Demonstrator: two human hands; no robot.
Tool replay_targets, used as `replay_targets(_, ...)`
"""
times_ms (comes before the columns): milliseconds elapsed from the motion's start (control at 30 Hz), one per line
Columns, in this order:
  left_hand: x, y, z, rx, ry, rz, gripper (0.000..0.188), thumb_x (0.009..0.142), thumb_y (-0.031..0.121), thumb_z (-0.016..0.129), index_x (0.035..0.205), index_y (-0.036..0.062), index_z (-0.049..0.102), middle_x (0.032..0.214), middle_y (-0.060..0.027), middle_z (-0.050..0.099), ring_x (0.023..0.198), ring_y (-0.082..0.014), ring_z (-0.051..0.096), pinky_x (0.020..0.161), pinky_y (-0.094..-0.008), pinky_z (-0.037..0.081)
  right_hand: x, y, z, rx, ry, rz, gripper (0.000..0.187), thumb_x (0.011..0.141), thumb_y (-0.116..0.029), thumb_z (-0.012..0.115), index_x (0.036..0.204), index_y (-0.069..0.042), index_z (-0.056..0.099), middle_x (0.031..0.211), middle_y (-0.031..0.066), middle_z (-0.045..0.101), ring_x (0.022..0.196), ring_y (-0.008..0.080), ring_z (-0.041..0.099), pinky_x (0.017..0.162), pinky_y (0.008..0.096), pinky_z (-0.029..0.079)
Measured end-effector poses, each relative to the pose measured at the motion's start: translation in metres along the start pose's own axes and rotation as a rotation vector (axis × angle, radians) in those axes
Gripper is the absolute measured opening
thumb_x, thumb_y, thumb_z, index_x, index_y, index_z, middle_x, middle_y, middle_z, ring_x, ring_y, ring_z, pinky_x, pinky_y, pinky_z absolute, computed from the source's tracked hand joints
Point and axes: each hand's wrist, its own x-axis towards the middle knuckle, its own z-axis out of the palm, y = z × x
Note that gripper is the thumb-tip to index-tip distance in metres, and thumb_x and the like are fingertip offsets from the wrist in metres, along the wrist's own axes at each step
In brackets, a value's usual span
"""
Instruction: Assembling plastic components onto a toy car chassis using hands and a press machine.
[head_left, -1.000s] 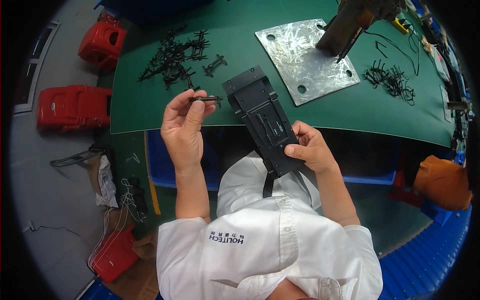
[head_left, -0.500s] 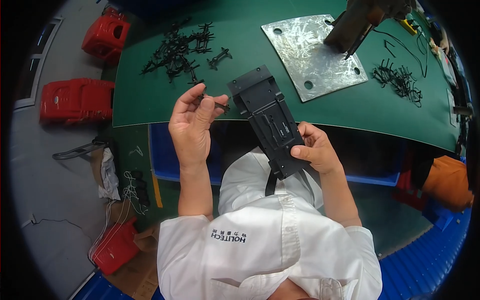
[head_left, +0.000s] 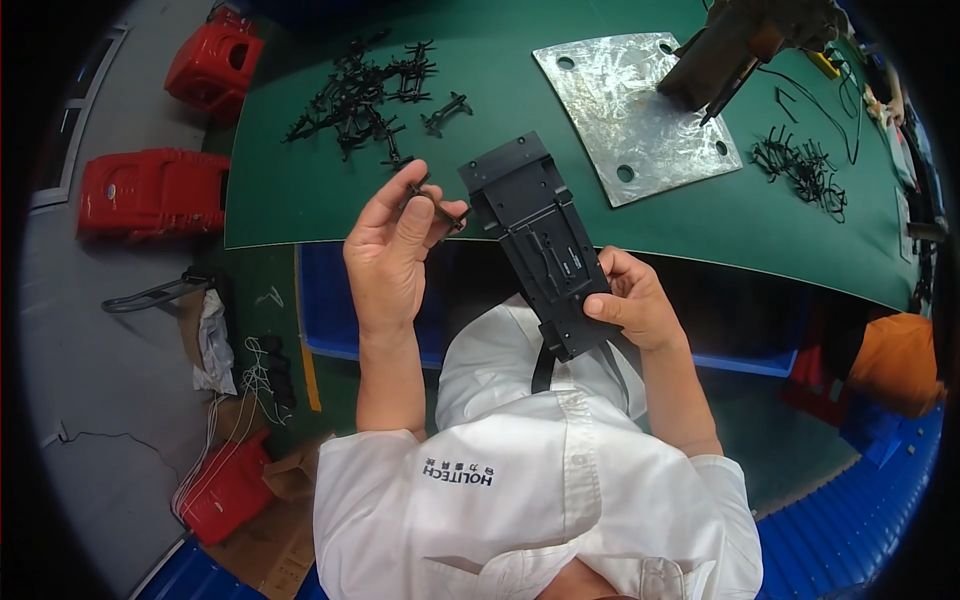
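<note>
Grey floor at far left, with red plastic crates (head_left: 150,190) beside the green counter (head_left: 520,90) and a tangle of white cords (head_left: 250,370) lower down. Blue bins (head_left: 330,300) under the counter's near edge. On the counter's left part, a heap of small black plastic clips (head_left: 365,90); open green surface between that heap and the square metal plate (head_left: 635,110) with corner holes. Farther right, a brown tool (head_left: 725,55) resting on the plate, then a second scatter of black clips (head_left: 805,170).

Left hand (head_left: 390,250) raised over the near edge, fingers curled, thumb and fingertips pinching one small black clip (head_left: 435,205), just beside the top left corner of the black plastic panel (head_left: 540,240). Panel held tilted, upper end over the counter edge, lower end above the lap. Right hand (head_left: 630,305) closed around the panel's lower right end, thumb on its face. Free room on the bare green strip along the near edge, right of the panel.
</note>
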Motion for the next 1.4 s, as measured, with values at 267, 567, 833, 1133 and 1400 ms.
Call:
replay_targets(267, 0.001, -0.002, -0.006, 0.088, 0.003, 0.020, 0.031, 0.084, 0.008, 0.061, 0.112, -0.0030, 0.054, 0.089, -0.0072, 0.061, 0.077, -0.0175, 0.062, 0.067, -0.0270, 0.052, 0.000, 0.002, -0.001, 0.006, 0.009, 0.015, 0.022, 0.072, -0.003, 0.072, 0.082, -0.005, 0.052, 0.083, 0.0003, 0.059, 0.074, 0.0060, 0.055, 0.071, 0.0217, 0.046)
replay_targets(567, 0.001, -0.003, 0.000, 0.082, -0.009, -0.038, 0.032, 0.086, 0.009, 0.057, 0.116, -0.0012, 0.053, 0.094, -0.0100, 0.062, 0.080, -0.0181, 0.062, 0.072, -0.0291, 0.051, -0.001, 0.006, 0.000, 0.015, 0.007, 0.031, 0.022, 0.072, -0.004, 0.072, 0.082, -0.006, 0.052, 0.082, 0.0011, 0.060, 0.074, 0.0060, 0.056, 0.070, 0.0216, 0.047)
replay_targets(833, 0.002, -0.002, -0.001, 0.084, -0.019, -0.056, 0.032, 0.083, 0.011, 0.062, 0.112, -0.0016, 0.055, 0.090, -0.0106, 0.064, 0.076, -0.0166, 0.063, 0.064, -0.0244, 0.051, -0.001, 0.003, 0.002, 0.021, 0.017, 0.024, 0.022, 0.073, -0.003, 0.071, 0.080, -0.006, 0.050, 0.082, 0.0016, 0.060, 0.072, 0.0055, 0.057, 0.068, 0.0208, 0.047)
replay_targets(1133, 0.005, -0.004, -0.001, 0.177, 0.012, 0.007, 0.030, 0.079, 0.009, 0.067, 0.103, -0.0032, 0.055, 0.083, -0.0076, 0.061, 0.075, -0.0156, 0.062, 0.062, -0.0234, 0.050, -0.002, 0.005, -0.001, 0.009, 0.017, 0.025, 0.024, 0.071, -0.004, 0.073, 0.080, -0.006, 0.051, 0.081, 0.0011, 0.060, 0.072, 0.0054, 0.056, 0.069, 0.0212, 0.047)
replay_targets(1400, 0.007, 0.000, 0.009, 0.297, -0.013, 0.047, 0.028, 0.076, 0.004, 0.069, 0.100, -0.0032, 0.055, 0.082, -0.0069, 0.060, 0.070, -0.0122, 0.060, 0.061, -0.0222, 0.051, -0.004, 0.001, 0.002, -0.040, 0.016, -0.015, 0.023, 0.072, -0.005, 0.073, 0.081, -0.006, 0.052, 0.080, 0.0004, 0.059, 0.072, 0.0053, 0.055, 0.069, 0.0208, 0.046)
